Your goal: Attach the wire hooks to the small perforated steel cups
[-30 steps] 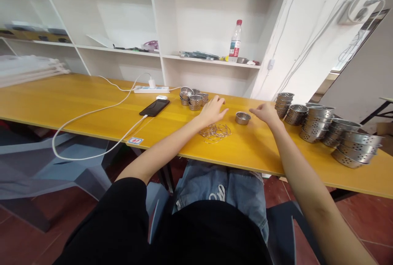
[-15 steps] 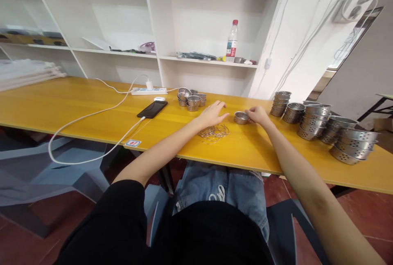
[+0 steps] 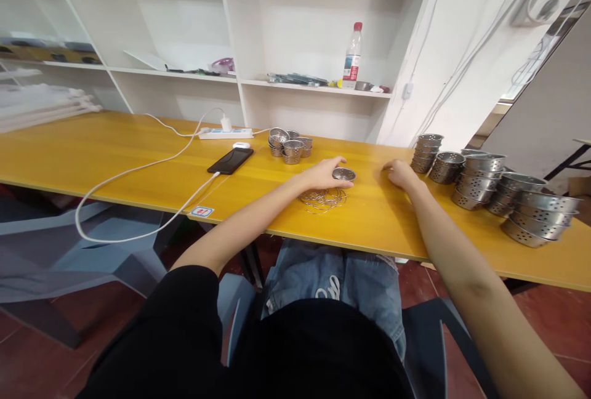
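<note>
While the right hand (image 3: 401, 173) was at the small metal cup (image 3: 344, 175) half a second ago, the cup is now within the left hand (image 3: 322, 175), seemingly passed across. The left fingers curve around it; whether they grip, I cannot tell. Well apart, the right fingers bend above the table (image 3: 373, 217), their closure unclear. Wire loops (image 3: 323, 202) lie just beside the left hand.

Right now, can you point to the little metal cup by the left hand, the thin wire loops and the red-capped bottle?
Little metal cup (image 3: 344, 175): head view, on its inside.
Thin wire loops (image 3: 324, 199): head view, middle of the pile.
Red-capped bottle (image 3: 351, 66): head view, on its label.
</note>
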`<state>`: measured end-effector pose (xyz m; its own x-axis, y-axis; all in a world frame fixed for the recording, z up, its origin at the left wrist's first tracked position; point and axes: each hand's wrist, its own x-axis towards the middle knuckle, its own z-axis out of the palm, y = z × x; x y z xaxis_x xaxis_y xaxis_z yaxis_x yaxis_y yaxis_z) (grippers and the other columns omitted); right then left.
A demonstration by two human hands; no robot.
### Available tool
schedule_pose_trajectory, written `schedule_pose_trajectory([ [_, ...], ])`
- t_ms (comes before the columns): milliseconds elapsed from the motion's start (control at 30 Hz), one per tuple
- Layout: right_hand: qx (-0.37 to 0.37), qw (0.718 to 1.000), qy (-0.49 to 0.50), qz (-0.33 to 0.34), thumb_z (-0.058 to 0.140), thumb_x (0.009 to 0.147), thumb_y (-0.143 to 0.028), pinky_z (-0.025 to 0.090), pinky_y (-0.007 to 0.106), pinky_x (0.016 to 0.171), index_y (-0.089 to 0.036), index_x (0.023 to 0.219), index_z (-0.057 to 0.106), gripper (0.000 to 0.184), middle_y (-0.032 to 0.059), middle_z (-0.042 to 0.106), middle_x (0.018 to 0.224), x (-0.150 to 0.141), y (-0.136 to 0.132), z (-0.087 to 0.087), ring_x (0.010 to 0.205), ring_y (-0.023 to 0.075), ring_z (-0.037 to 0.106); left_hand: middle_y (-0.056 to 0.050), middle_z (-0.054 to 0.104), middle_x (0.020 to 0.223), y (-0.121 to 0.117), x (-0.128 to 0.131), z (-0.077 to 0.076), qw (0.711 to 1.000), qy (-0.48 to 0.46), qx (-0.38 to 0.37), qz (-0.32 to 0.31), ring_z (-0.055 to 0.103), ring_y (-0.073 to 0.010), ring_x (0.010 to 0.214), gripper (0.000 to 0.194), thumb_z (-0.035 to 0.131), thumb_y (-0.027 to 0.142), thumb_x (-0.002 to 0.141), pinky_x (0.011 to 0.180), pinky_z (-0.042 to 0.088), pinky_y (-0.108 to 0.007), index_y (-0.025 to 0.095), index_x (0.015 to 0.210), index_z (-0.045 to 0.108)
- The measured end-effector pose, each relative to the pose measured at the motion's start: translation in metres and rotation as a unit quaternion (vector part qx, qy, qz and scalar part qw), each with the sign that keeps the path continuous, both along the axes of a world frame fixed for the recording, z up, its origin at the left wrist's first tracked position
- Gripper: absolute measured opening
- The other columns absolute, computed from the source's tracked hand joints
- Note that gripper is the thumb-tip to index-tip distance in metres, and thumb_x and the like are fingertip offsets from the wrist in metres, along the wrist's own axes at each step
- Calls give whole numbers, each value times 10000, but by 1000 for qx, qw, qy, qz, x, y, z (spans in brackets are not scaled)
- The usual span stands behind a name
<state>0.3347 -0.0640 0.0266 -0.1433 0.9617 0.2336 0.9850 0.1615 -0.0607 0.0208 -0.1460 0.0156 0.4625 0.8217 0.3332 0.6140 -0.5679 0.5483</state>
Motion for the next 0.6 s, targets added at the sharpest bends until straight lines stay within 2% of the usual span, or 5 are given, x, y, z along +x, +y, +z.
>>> schedule_pose_trajectory([
  [100, -9, 1000, 3, -19, 594, 932, -71, 553, 283, 958, -109, 1202, 804, 345, 180, 785, 1244, -7, 1, 4, 1127, 261, 742, -210, 676, 1427, 1, 0, -1, 1000, -2, 2, -1, 656, -362, 1319, 897, 828, 596, 817, 1112, 534, -470, 140, 1525, 521],
  [200, -59, 997, 1, -48, 635, 934, -117, 562, 278, 789, -120, 1126, 804, 256, 153, 812, 1067, -15, -1, 11, 941, 243, 763, -198, 703, 1365, 4, -1, -2, 1000, -12, 7, 7, 675, -353, 1271, 868, 837, 569, 809, 1088, 539, -468, 140, 1499, 534],
  [367, -165, 984, -61, -30, 685, 887, -165, 548, 309, 689, -110, 934, 813, 147, 129, 764, 774, -28, -12, 27, 734, 249, 740, -186, 709, 1337, 9, -5, -5, 1000, -19, 7, 16, 677, -345, 1247, 873, 838, 563, 798, 1083, 536, -474, 148, 1501, 528],
  [467, -202, 973, -104, -34, 730, 836, -177, 552, 347, 679, -95, 903, 810, 134, 145, 744, 725, -40, -21, 34, 717, 287, 739, -192, 705, 1344, 9, -5, -6, 1000, -19, 6, 16, 676, -347, 1248, 873, 836, 572, 799, 1080, 539, -474, 145, 1498, 533],
  [600, -188, 974, -126, -32, 719, 820, -137, 563, 360, 712, -89, 952, 814, 170, 198, 781, 867, -52, -28, 32, 857, 333, 771, -190, 701, 1367, 7, -4, -5, 1000, -16, 17, 19, 673, -354, 1270, 888, 845, 574, 794, 1103, 536, -488, 159, 1509, 523],
])
